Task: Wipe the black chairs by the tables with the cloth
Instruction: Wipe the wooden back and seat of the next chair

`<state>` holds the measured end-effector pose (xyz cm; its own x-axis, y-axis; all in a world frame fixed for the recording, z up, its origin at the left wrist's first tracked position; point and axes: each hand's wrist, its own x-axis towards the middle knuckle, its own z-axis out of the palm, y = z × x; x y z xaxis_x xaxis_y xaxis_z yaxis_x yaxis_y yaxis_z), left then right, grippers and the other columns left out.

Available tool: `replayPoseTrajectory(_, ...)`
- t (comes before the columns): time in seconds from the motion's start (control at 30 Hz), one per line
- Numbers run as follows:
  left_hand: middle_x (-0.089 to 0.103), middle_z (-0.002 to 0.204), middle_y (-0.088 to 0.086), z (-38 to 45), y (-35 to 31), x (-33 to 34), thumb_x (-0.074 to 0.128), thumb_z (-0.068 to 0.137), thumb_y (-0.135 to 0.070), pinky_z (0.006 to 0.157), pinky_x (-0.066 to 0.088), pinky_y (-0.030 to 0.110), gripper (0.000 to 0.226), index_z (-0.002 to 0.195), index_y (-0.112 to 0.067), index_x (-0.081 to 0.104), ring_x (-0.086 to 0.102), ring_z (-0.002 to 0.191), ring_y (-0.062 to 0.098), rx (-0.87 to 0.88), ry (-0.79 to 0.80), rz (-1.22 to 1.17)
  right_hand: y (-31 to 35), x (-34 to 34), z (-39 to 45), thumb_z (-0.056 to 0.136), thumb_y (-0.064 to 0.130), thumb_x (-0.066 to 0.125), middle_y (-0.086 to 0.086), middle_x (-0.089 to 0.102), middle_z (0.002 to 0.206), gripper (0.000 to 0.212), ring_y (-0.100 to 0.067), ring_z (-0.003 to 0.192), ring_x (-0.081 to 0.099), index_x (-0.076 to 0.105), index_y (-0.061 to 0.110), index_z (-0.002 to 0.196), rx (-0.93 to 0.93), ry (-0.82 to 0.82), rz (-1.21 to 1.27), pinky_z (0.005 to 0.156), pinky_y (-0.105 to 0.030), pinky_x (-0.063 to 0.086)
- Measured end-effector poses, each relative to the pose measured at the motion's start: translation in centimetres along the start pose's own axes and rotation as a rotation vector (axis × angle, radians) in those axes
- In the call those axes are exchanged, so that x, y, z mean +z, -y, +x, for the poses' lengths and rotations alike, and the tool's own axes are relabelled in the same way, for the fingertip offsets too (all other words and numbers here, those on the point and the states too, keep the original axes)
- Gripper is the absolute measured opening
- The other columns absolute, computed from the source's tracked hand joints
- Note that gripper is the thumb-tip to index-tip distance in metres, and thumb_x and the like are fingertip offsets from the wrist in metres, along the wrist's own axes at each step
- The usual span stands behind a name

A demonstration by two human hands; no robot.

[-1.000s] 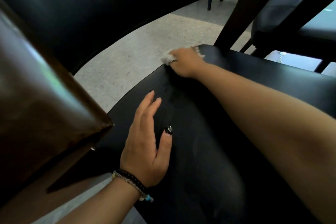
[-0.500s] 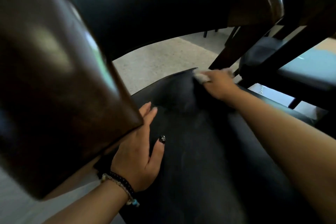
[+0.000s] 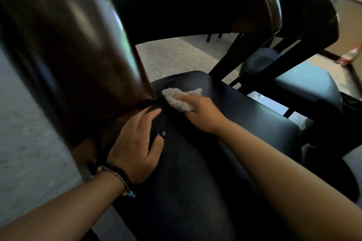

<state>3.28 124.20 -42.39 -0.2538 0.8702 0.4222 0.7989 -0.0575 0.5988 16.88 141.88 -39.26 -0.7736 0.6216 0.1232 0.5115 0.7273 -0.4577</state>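
Pressing the cloth [image 3: 177,99] onto the black chair seat [image 3: 225,143], your right hand [image 3: 199,110] sits toward the seat's far end, w/ fingers curled down over the cloth's near edge and holding it; the fingertips are hidden under the fabric, so can't tell exactly how they lie. Cloth is pale, crumpled, flat against the seat, just short of the seat's far rim and close beside the brown backrest [image 3: 74,49]. Your left hand [image 3: 135,143] rests on the seat's left edge, fingers straight and relaxed, holding nothing; fingertips reach the spot where the backrest's lower corner meets the seat, thumb w/ dark nail lies on the seat surface. Beaded bracelets [image 3: 117,174] wrap the left wrist, nearer you than the seat's left edge. A 2nd black chair [image 3: 305,86] stands just beyond the seat's right side. Speckled floor [image 3: 172,55] shows past the seat's far rim, under the curved backrest.
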Motion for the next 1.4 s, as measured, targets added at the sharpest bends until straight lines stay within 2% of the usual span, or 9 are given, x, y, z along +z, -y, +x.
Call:
replayPoseTrajectory(0.13,0.032,0.151,0.004,0.1,0.0,0.2,0.037,0.086,-0.042,0.112,0.022,0.027,0.063,0.139,-0.009,0.043,0.033,0.138,0.017,0.025,-0.029,-0.004,-2.3,-2.9,-1.2,0.097,0.019,0.051,-0.003,0.062,0.133,0.040,-0.017,0.122,0.056,0.058,0.026,0.136,0.300,-0.228,0.060,0.102,-0.016,0.040)
replayPoseTrajectory(0.3,0.029,0.153,0.005,0.0,0.3,0.4,0.037,0.086,-0.042,0.113,0.020,0.026,0.064,0.141,-0.008,0.041,0.029,0.139,0.015,0.040,-0.044,-0.004,2.8,0.4,-3.4,0.090,0.015,0.055,-0.008,0.061,0.130,0.041,-0.021,0.118,0.052,0.062,0.023,0.130,-0.050,-0.014,-0.057,0.102,-0.022,0.033)
replayPoseTrajectory(0.4,0.029,0.153,0.008,-0.1,0.3,0.2,0.037,0.087,-0.040,0.115,0.024,0.034,0.066,0.142,-0.004,0.038,0.028,0.141,0.019,0.033,-0.072,-0.049,2.8,-0.4,-3.4,0.091,0.018,0.056,0.003,0.064,0.126,0.036,-0.012,0.116,0.054,0.065,0.025,0.125,-0.080,-0.115,-0.009,0.097,-0.005,0.029)
replayPoseTrajectory(0.57,0.026,0.153,0.014,-0.2,0.2,0.2,0.039,0.089,-0.035,0.117,0.020,0.029,0.066,0.144,0.000,0.031,0.024,0.142,0.021,0.027,-0.098,-0.110,-0.5,-1.1,-3.2,0.097,0.028,0.052,0.000,0.064,0.127,0.029,-0.021,0.121,0.055,0.066,0.027,0.122,0.371,-0.266,0.059,0.097,-0.022,0.038)
replayPoseTrajectory(0.73,0.029,0.151,0.016,-0.2,0.1,-0.2,0.044,0.092,-0.023,0.117,0.021,0.030,0.056,0.141,0.001,0.037,0.027,0.141,0.022,0.047,-0.107,-0.151,4.4,1.3,-7.0,0.092,0.021,0.055,0.000,0.065,0.121,0.034,-0.017,0.111,0.055,0.064,0.032,0.123,0.099,-0.139,0.066,0.089,-0.021,0.035)
replayPoseTrajectory(0.87,0.038,0.143,0.003,0.1,-1.0,-1.6,0.038,0.093,-0.026,0.113,0.022,0.018,0.048,0.135,-0.004,0.046,0.032,0.132,0.006,-0.026,-0.110,-0.325,7.2,1.6,-12.6,0.088,0.017,0.059,0.003,0.064,0.125,0.040,-0.015,0.121,0.053,0.064,0.029,0.126,-0.063,-0.015,0.023,0.104,-0.032,0.040)
replayPoseTrajectory(1.0,0.047,0.132,-0.003,0.7,-3.2,-2.9,0.034,0.102,-0.030,0.096,0.026,0.001,0.037,0.131,-0.014,0.051,0.040,0.118,-0.001,-0.129,-0.059,-0.431,9.3,0.6,-12.6,0.090,0.013,0.060,0.034,0.061,0.108,0.042,0.009,0.109,0.053,0.062,0.034,0.126,-0.094,-0.095,0.127,0.100,-0.020,0.039)
replayPoseTrajectory(1.17,0.055,0.114,0.000,2.4,-5.3,-3.2,0.029,0.104,-0.037,0.080,0.029,0.015,0.041,0.117,-0.010,0.057,0.042,0.093,-0.003,-0.190,0.041,-0.435,13.5,4.0,-13.2,0.081,0.002,0.061,-0.011,0.064,0.117,0.039,-0.030,0.114,0.054,0.068,0.007,0.119,-0.164,0.013,-0.071,0.103,-0.038,0.036)
replayPoseTrajectory(1.4,0.056,0.130,-0.003,4.2,-5.1,-2.4,0.027,0.103,-0.043,0.110,0.033,0.039,0.041,0.122,-0.023,0.058,0.047,0.124,0.013,-0.308,0.064,-0.530,12.2,0.7,-24.1,0.092,0.010,0.054,-0.005,0.061,0.131,0.028,-0.022,0.130,0.051,0.072,0.012,0.113,-0.234,0.045,-0.010,0.107,-0.040,0.041)
